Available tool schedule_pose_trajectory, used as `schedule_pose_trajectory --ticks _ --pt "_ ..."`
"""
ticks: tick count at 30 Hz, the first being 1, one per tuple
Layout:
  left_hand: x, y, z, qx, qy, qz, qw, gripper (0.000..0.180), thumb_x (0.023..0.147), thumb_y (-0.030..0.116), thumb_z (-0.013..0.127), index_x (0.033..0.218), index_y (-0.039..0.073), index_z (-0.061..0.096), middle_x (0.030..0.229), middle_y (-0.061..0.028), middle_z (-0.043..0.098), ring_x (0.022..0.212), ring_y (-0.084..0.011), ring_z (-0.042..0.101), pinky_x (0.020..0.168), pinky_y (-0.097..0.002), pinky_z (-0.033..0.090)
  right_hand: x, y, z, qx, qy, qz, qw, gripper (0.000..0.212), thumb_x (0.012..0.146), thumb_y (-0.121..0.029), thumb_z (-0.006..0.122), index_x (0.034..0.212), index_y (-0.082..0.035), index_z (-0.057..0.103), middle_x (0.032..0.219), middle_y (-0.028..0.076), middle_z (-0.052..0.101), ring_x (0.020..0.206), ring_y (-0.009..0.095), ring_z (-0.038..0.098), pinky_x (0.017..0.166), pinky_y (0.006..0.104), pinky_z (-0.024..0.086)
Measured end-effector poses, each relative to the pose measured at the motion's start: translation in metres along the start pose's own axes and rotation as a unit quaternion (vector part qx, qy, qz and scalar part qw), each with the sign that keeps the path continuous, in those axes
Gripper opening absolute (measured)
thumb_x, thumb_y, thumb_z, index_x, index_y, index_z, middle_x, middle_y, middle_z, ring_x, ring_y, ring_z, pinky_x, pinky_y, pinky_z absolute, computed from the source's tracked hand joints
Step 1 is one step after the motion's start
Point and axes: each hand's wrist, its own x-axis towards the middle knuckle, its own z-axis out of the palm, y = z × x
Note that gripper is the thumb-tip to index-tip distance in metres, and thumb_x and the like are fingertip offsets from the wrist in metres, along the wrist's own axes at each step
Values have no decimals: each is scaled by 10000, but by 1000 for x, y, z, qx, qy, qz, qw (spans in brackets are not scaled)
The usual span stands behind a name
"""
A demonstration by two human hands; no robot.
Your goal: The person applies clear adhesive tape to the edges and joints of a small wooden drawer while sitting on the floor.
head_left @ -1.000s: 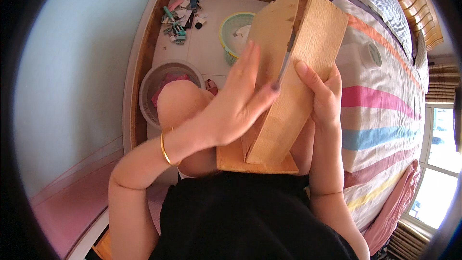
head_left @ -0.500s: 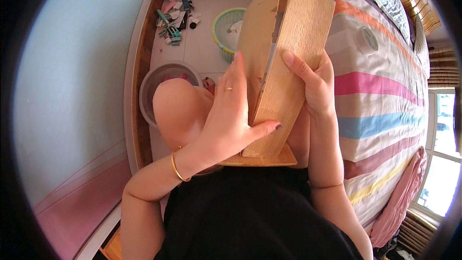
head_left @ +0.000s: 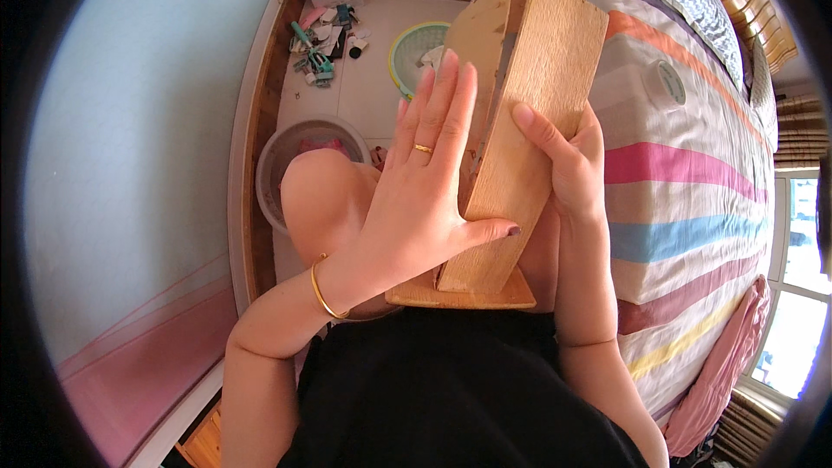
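Observation:
A drawer-like wooden box (head_left: 542,69) stands tilted on my lap, with a wider board (head_left: 459,296) at its near end against my black clothing. A thin pale panel (head_left: 479,22) runs along its left side, with a narrow gap between it and the thick board. My right hand (head_left: 568,152) grips the box from the right, thumb on the thick board's face, other fingers hidden behind. My left hand (head_left: 425,165) is spread flat in front of the thin panel, fingers straight and thumb lying across the thick board. Its palm is hidden.
A grey basin (head_left: 270,169) is on the floor beyond my knee, and a green-yellow basket (head_left: 403,65) stands behind the box. Small loose items (head_left: 322,39) lie by the left wall. A striped bed (head_left: 685,234) with a white round container (head_left: 666,85) is at right.
My left hand's fingers have straightened and lifted a little, turning more of the back of the hand into view. The right hand keeps its hold, and the box has hardly moved.

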Motion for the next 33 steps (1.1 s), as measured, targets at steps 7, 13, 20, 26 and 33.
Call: schedule_pose_trajectory --ticks 7,13,20,26,33 --pt "1 -2 -4 137 25 50 989 880 631 373 754 1380 157 345 1480 -132 147 1345 -396 128 1068 -514 190 0 -2 -1 24 -12 15 1000 428 790 -101 680 1133 43 469 1031 120 606 931 171 594 816 290 478" --pt "1 10 -16 247 -23 58 967 797 648 459 702 1355 259 395 1480 -79 183 1348 -389 127 1053 -578 135 -7 -6 -8 -55 -41 16 998 468 771 -42 671 1169 45 441 1071 123 588 971 179 581 844 305 472" --pt "0 18 -18 300 -59 98 947 858 596 479 716 1354 232 397 1471 16 224 1359 -345 119 1072 -562 99 -13 -12 -19 -41 -83 30 995 588 735 -55 679 1231 62 385 1162 140 531 1077 213 523 926 314 410" --pt "17 24 -27 271 -128 126 946 979 561 504 718 1388 166 319 1464 35 233 1368 -273 126 1087 -556 59 -6 -26 -71 -91 -29 -48 994 397 846 -127 580 1181 16 421 997 80 580 897 124 537 796 237 404" --pt "13 27 -15 300 -113 142 936 872 648 491 656 1372 125 336 1448 31 266 1364 -221 153 1082 -556 101 15 -29 -147 -525 379 -189 738 304 722 -39 603 1021 -80 565 1069 121 524 1009 246 507 882 354 399"
